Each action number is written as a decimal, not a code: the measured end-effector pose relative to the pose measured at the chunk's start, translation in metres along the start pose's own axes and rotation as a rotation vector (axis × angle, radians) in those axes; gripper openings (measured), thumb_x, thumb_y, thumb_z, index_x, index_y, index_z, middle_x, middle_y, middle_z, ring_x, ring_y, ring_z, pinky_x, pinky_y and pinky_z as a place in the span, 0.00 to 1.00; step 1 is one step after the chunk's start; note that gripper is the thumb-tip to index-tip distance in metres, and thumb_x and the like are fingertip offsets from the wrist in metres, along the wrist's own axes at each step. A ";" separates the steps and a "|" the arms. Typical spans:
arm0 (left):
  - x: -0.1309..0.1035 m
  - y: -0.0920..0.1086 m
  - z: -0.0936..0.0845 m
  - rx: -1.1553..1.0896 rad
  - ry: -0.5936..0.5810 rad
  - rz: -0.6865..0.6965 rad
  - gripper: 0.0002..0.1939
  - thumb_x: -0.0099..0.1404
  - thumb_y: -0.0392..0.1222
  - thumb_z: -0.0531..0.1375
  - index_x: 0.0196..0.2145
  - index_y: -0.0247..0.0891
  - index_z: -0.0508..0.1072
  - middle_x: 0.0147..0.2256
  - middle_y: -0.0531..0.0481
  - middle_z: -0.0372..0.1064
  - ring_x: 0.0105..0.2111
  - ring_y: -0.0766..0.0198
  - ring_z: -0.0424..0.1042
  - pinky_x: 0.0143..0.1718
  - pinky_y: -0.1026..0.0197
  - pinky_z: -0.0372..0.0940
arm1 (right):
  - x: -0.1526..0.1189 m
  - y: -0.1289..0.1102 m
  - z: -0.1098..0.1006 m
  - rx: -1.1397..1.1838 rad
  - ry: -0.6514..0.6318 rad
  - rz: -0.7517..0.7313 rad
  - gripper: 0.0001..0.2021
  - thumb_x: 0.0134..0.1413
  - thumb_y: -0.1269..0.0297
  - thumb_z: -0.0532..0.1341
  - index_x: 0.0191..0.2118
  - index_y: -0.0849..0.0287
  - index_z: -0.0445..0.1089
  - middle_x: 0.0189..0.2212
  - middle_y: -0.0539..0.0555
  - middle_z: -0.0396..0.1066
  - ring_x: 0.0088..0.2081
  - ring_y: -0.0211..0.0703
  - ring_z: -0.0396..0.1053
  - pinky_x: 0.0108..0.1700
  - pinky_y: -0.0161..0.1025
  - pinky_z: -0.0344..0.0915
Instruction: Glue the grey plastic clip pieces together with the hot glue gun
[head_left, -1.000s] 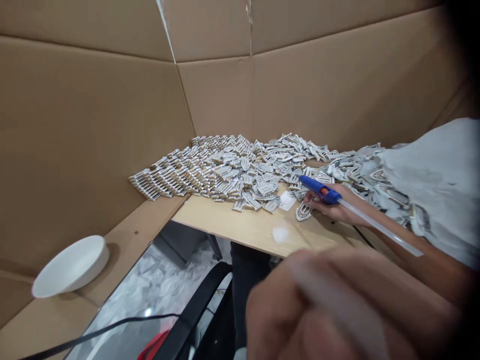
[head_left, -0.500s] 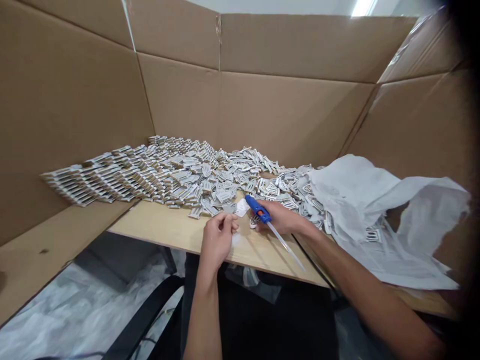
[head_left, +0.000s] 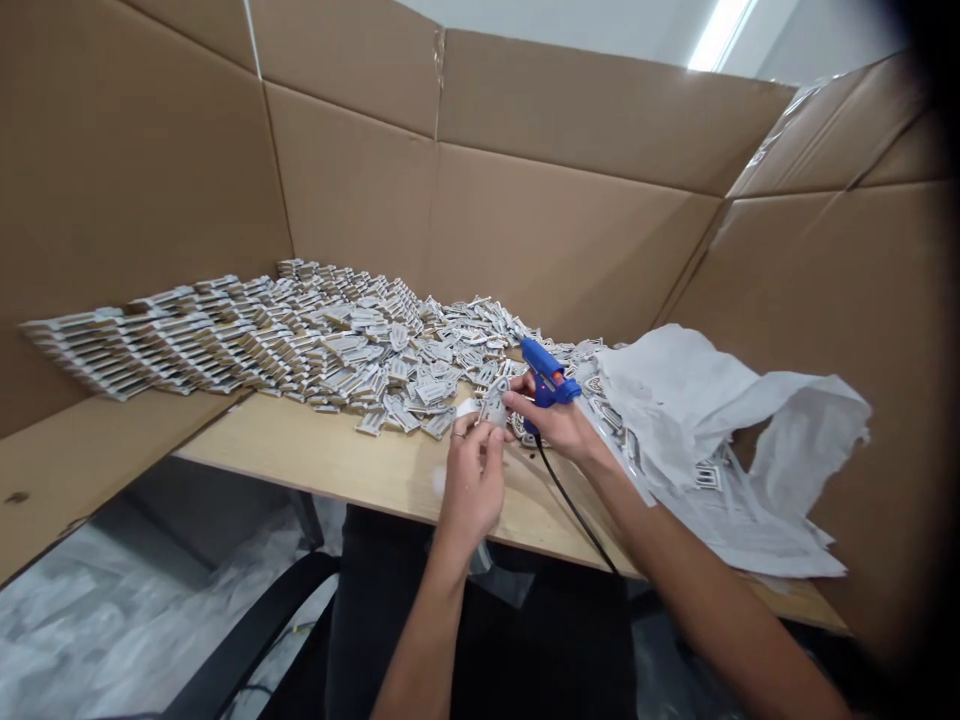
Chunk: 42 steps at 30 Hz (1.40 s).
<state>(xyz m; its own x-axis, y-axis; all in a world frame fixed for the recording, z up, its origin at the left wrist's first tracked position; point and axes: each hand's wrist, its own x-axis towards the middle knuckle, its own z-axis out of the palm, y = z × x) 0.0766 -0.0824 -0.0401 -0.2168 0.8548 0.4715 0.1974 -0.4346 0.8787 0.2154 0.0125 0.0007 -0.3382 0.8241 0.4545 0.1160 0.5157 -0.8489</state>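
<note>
My right hand (head_left: pixel 561 425) is wrapped around a blue hot glue gun (head_left: pixel 546 372), whose clear glue stick (head_left: pixel 616 455) sticks out of the back over my wrist. The thumb and fingers of that hand also touch a flat grey-white cut-out piece (head_left: pixel 493 402). Closed on the lower edge of the same piece is my left hand (head_left: pixel 476 470), thumb against the fingers. A black cord (head_left: pixel 566 500) hangs from the gun's handle over the table. Many similar pieces lie in a loose heap (head_left: pixel 431 370) just beyond my hands.
Stacked rows of pieces (head_left: pixel 172 335) stand on the left. White sheeting (head_left: pixel 690 400) covers part of the right side, with pieces beneath it. Cardboard walls (head_left: pixel 562 220) enclose the wooden table (head_left: pixel 300 440). Below the table's front edge are a chair armrest (head_left: pixel 255 630) and whitish plastic (head_left: pixel 97 630).
Both hands have come together around the cut-out piece, with the left hand now gripping it. The glue gun has turned and risen slightly in my right hand. The view has shifted right.
</note>
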 end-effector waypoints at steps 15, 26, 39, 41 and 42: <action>0.001 -0.005 -0.007 -0.066 -0.046 -0.091 0.16 0.75 0.46 0.54 0.33 0.36 0.76 0.31 0.47 0.71 0.30 0.62 0.73 0.34 0.62 0.66 | -0.012 -0.019 0.006 -0.002 -0.117 -0.086 0.14 0.57 0.53 0.72 0.37 0.55 0.70 0.38 0.53 0.74 0.33 0.39 0.68 0.33 0.38 0.64; 0.000 -0.002 -0.005 -0.028 0.112 -0.120 0.12 0.71 0.44 0.59 0.33 0.37 0.78 0.33 0.47 0.75 0.32 0.60 0.74 0.36 0.61 0.66 | -0.007 -0.014 0.003 0.037 -0.074 -0.017 0.22 0.52 0.51 0.74 0.30 0.53 0.60 0.28 0.46 0.64 0.27 0.36 0.58 0.32 0.39 0.60; -0.001 0.003 -0.010 0.032 0.156 -0.090 0.11 0.70 0.42 0.61 0.34 0.37 0.82 0.33 0.47 0.74 0.33 0.59 0.74 0.35 0.61 0.64 | -0.010 -0.007 0.001 -0.117 -0.171 -0.077 0.16 0.60 0.46 0.68 0.44 0.52 0.74 0.40 0.53 0.74 0.34 0.43 0.65 0.38 0.43 0.66; -0.002 0.002 -0.009 0.017 0.151 -0.116 0.10 0.69 0.42 0.62 0.34 0.37 0.82 0.33 0.46 0.75 0.33 0.59 0.74 0.35 0.62 0.64 | -0.010 -0.009 0.003 -0.087 -0.172 -0.044 0.17 0.59 0.45 0.69 0.38 0.54 0.72 0.36 0.52 0.73 0.31 0.40 0.63 0.35 0.41 0.64; -0.002 0.001 -0.009 0.007 0.158 -0.138 0.10 0.69 0.42 0.62 0.34 0.37 0.83 0.33 0.46 0.76 0.33 0.59 0.74 0.36 0.62 0.64 | -0.010 -0.010 0.004 -0.070 -0.167 -0.041 0.17 0.58 0.46 0.69 0.35 0.55 0.70 0.34 0.51 0.72 0.30 0.39 0.63 0.35 0.40 0.64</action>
<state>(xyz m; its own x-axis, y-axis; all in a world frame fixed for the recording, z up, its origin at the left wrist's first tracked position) 0.0688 -0.0871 -0.0390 -0.3892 0.8510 0.3525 0.1621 -0.3135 0.9357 0.2134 -0.0018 0.0037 -0.4937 0.7545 0.4324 0.1612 0.5680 -0.8071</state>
